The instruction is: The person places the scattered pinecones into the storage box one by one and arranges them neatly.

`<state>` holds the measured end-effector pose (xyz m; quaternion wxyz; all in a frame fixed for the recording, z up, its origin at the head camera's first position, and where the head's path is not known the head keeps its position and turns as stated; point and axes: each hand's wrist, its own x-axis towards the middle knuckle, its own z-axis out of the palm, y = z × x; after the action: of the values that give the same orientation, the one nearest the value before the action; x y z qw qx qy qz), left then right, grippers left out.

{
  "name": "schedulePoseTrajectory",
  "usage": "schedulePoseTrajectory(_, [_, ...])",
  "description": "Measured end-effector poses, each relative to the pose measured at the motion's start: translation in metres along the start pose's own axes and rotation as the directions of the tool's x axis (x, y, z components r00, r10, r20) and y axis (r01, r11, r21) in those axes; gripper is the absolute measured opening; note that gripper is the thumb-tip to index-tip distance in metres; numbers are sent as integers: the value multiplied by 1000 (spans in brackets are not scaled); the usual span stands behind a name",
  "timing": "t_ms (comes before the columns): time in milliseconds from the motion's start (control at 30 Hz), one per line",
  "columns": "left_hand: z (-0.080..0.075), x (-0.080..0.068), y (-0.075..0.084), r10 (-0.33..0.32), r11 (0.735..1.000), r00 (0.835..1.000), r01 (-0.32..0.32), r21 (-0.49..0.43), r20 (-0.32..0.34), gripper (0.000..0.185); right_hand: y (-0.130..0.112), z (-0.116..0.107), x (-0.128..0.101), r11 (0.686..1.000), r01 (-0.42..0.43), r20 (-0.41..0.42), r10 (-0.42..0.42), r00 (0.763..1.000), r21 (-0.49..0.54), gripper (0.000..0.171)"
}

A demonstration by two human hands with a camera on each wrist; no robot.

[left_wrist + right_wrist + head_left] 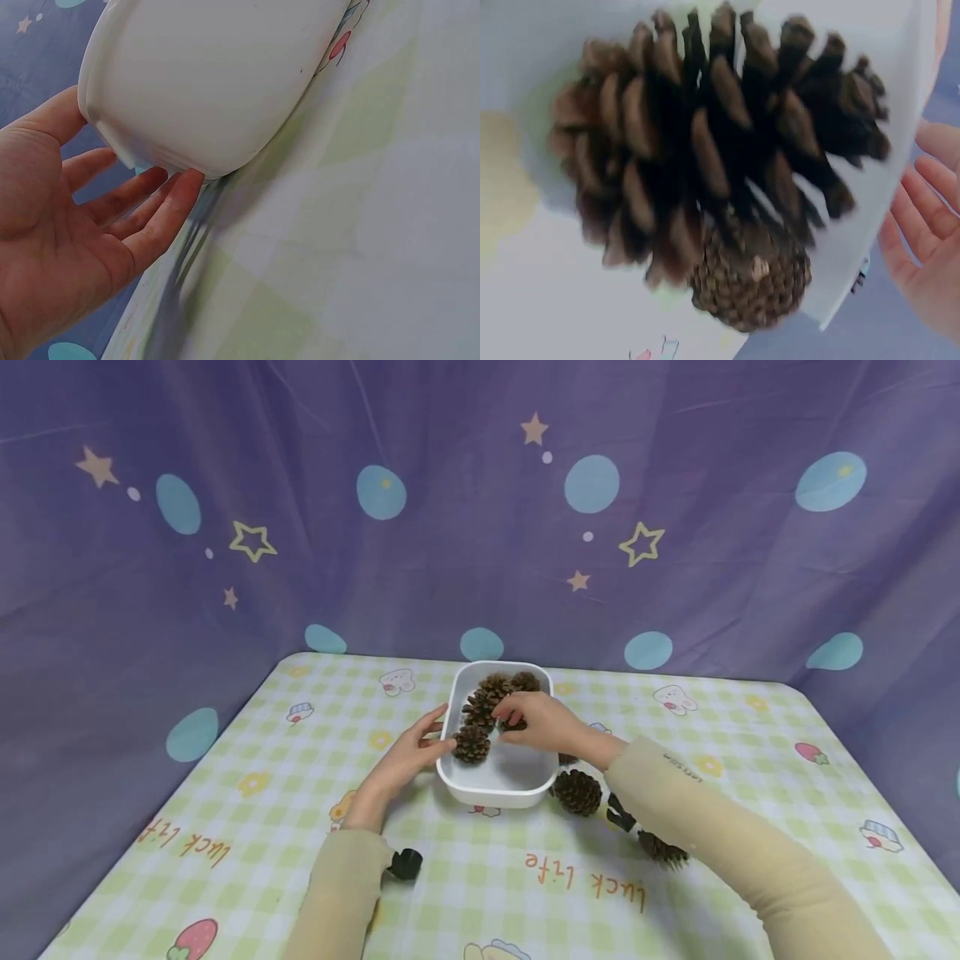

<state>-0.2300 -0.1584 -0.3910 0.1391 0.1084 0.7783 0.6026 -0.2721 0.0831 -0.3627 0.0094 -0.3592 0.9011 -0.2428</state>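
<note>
A white rectangular tub (497,785) stands on the checked tablecloth with several brown pine cones (482,700) inside. My left hand (423,745) lies against the tub's left outer wall, fingers (161,214) straight and touching the white tub (210,75). My right hand (519,718) reaches over the tub and pinches a pine cone (514,725) just above the others. In the right wrist view this pine cone (720,150) fills the frame, a smaller cone (754,279) sits below it, and the left hand's fingers (930,255) show beyond the tub wall.
Two more pine cones lie on the cloth right of the tub, one (577,792) by its corner and one (663,849) under my right sleeve. A purple star-printed curtain (480,510) closes off the back and sides of the table.
</note>
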Motion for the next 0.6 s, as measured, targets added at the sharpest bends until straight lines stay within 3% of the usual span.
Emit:
schedulePoseTrajectory(200, [-1,-2,0,-21,1000,1000,21,5,-9,68,8,-14,-10,1000,-20,17,20,1000,6,35])
schedulePoseTrajectory(367, [-3,6,-15,-13,1000,1000,13,-1,-15,69,18,-22,-20,998,-57,15,56,998,5,34])
schedulePoseTrajectory(600, [-3,15,-29,1,1000,999,1,30,-37,70,32,-35,-35,998,-46,-57,43,997,-45,31])
